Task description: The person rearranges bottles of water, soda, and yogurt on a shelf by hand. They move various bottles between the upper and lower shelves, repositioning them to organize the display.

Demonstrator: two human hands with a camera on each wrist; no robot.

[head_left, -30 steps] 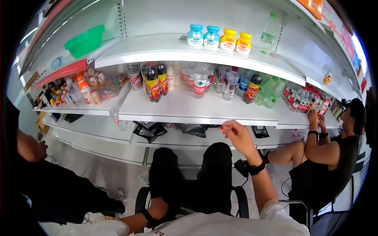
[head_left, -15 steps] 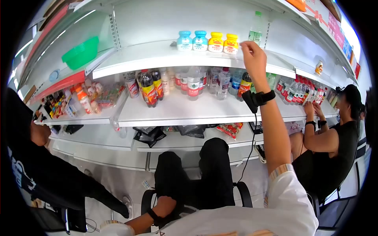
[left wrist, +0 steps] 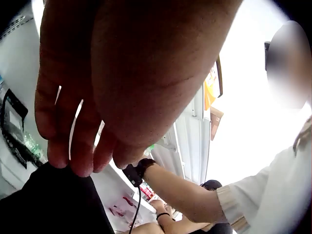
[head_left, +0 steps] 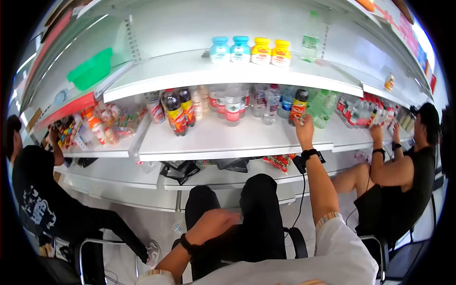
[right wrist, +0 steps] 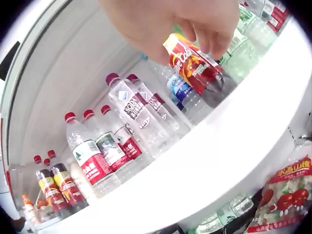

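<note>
My right hand [head_left: 305,129] is raised to the middle shelf, its fingertips loosely bent at the label of a cola bottle [head_left: 299,107]. In the right wrist view the hand overlaps the upper part of this cola bottle [right wrist: 202,70], hiding its cap. Green-tinted bottles [head_left: 324,111] stand just right of these fingers, and a blue-labelled water bottle [right wrist: 181,89] is behind the cola. Over my lap, my left hand [head_left: 214,225] is slightly blurred. Its fingers [left wrist: 83,146] stretch out loosely in the left wrist view, with nothing in them.
Two blue and two yellow small bottles [head_left: 261,52] line the upper shelf [head_left: 190,71], near a clear green-capped bottle [head_left: 311,42]. Below lie a red snack bag [head_left: 279,162] and black plastic bags [head_left: 180,171]. A green basin [head_left: 90,71] is at left. One person sits on each side.
My right hand rose from below the middle shelf to the upper shelf by the yellow bottles, then came down to the cola bottle. The left hand shifted inward over the lap.
</note>
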